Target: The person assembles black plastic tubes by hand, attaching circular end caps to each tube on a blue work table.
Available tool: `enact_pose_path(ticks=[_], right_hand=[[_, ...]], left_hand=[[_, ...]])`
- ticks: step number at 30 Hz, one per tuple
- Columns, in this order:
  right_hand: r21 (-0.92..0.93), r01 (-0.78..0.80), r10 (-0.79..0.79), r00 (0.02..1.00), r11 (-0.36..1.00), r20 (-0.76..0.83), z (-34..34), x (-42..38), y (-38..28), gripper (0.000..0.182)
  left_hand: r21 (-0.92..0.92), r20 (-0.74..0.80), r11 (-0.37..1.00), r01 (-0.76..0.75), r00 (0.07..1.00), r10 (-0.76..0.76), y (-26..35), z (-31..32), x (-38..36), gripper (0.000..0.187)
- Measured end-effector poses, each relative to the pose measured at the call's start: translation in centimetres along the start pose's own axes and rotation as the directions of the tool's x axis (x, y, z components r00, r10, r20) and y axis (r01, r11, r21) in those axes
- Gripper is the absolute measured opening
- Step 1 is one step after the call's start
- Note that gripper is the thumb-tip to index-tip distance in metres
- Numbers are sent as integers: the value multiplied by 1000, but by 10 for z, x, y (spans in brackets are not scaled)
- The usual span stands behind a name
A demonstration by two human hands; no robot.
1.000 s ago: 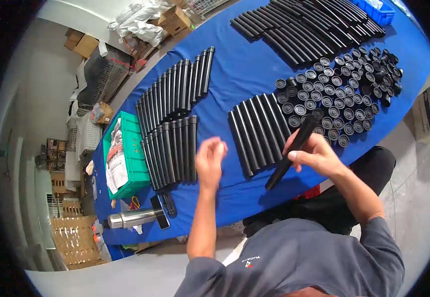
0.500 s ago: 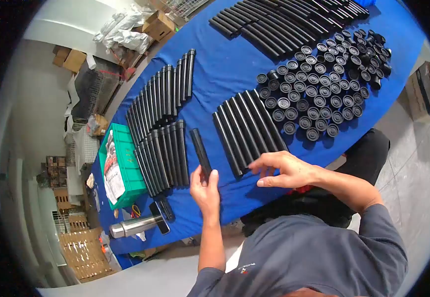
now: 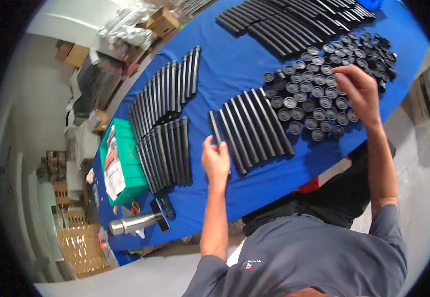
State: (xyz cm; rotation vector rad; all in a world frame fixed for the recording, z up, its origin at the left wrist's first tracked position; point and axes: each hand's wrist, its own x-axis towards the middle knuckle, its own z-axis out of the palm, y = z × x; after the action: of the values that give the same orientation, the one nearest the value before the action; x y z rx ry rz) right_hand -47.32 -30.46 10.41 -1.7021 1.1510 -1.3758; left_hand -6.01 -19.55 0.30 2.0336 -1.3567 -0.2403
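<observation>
My left hand is wrapped round a slim black tube, held beside the near row of tubes. To its right lies that row of black tubes, side by side on the blue cloth. My right hand is over a spread of round black caps, fingers bent, with a gap between thumb and forefinger. No cap shows clearly between them. Left of my left hand lie more black tubes with wider ends, in two groups.
A green crate holding papers stands at the table's left edge. Near it lie a steel flask and a phone. More tubes are stacked at the far side. A cardboard box stands on the floor at right.
My right hand has moved from the near row of tubes up and right to the caps. My left hand, still with its tube, has shifted right, next to the row.
</observation>
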Motion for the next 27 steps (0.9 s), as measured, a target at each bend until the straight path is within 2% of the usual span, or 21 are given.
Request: enact_pose_path(ticks=[3, 4, 5, 6, 7, 10, 11, 16, 18, 19, 22, 25, 27], right_hand=[[17, -9, 11, 984, 1000, -175, -14, 2, 24, 17], [24, -24, 29, 973, 999, -229, -17, -1, 34, 17], [50, -29, 41, 969, 998, -245, -21, -3, 53, 17], [112, -90, 117, 957, 990, -266, -19, -5, 52, 17], [114, -89, 115, 961, 990, -253, -20, -5, 53, 17], [91, -61, 80, 970, 994, -231, -24, -3, 51, 17], [83, -55, 73, 971, 995, -228, -23, -4, 49, 18], [150, -72, 105, 968, 986, -228, -23, -4, 45, 17], [179, -82, 126, 961, 980, -247, -22, -5, 42, 16], [177, -74, 114, 966, 981, -231, -23, -5, 45, 15], [181, -63, 102, 970, 982, -219, -22, -6, 49, 14], [170, -75, 111, 971, 983, -212, -20, -7, 50, 15], [157, -76, 108, 972, 985, -207, -20, -8, 49, 15]], left_hand=[[52, -10, 996, -75, 997, 76, 1, 6, -2, 44], [89, -50, 981, -170, 983, 175, -1, 7, -4, 41], [67, -3, 988, -141, 990, 141, 6, 1, -6, 40], [42, 53, 993, -112, 993, 109, 12, -5, -10, 39], [31, 43, 987, -159, 986, 158, 10, -6, -12, 39], [-105, 20, 990, -99, 995, 102, 8, -9, -20, 41], [-136, 25, 990, -34, 999, 37, 8, -10, -20, 41], [-152, 57, 988, 25, 998, -17, 2, -12, -17, 37], [-192, 120, 970, 148, 985, -126, -6, -12, -11, 37], [-223, 127, 961, 163, 982, -137, -7, -11, -9, 37], [-127, 139, 989, 79, 988, -61, -13, -11, 0, 40], [-128, 143, 974, 188, 975, -170, 8, -15, 4, 42], [-75, 104, 988, 132, 987, -124, 0, -14, 11, 41]])
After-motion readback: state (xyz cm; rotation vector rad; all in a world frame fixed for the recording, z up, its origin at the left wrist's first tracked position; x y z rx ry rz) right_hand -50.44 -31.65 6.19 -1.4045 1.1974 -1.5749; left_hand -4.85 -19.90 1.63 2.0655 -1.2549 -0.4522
